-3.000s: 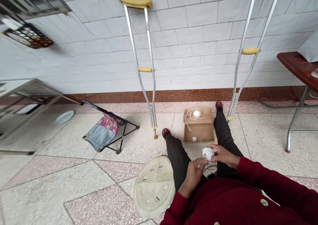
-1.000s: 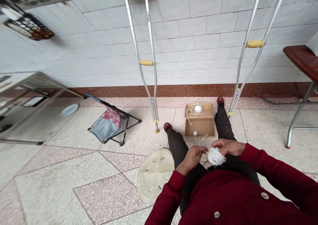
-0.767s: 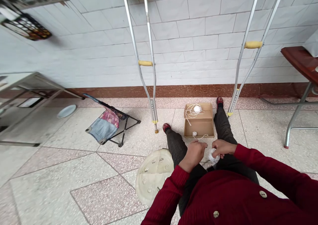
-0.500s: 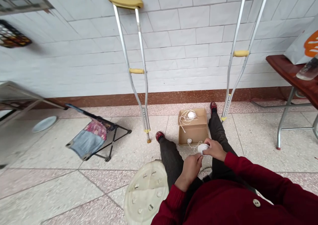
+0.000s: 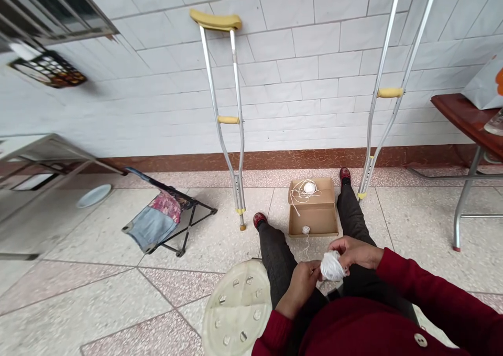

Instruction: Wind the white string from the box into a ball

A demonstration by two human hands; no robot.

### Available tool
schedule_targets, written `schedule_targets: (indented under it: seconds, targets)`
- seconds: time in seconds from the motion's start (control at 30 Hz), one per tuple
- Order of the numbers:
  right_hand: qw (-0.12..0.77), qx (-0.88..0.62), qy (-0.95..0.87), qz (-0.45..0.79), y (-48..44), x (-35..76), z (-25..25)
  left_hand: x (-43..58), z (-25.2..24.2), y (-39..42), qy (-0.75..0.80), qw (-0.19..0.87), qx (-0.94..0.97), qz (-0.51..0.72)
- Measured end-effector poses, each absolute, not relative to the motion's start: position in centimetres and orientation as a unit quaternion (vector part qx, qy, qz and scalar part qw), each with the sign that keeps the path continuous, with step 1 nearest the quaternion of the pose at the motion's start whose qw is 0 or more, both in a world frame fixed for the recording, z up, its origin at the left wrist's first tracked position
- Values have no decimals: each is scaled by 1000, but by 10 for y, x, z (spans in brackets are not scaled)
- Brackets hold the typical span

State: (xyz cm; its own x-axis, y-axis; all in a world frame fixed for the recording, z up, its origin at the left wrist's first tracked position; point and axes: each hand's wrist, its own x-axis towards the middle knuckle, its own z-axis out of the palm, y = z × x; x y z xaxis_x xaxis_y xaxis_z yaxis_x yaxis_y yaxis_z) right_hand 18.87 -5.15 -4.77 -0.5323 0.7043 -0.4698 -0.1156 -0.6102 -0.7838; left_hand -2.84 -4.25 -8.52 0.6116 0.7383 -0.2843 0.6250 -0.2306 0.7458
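Right hand (image 5: 357,254) now clenches the white string ball (image 5: 332,266) alone; left hand (image 5: 301,288) fingertips touch its side, grip unclear.

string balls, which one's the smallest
The small ball of white string on the near half of the cardboard box. The ball on the far flap is bigger, and the biggest ball is in the right hand.

Cotton string ball (image 5: 331,266) matt, fibrous; cardboard box (image 5: 313,217) matt paper; aluminium crutch (image 5: 216,91) smooth metal; terrazzo floor (image 5: 98,303) polished.
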Motion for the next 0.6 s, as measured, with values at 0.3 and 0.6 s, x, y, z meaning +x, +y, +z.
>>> schedule_targets:
  seconds: [0.3, 0.6]
  targets:
    - [159, -600, -438, 650, -47, 178, -96, -9, -46, -15, 381, 202, 901, 41]
    - [430, -533, -353, 637, -21, 190, -58, -9, -65, -52, 411, 431, 796, 103]
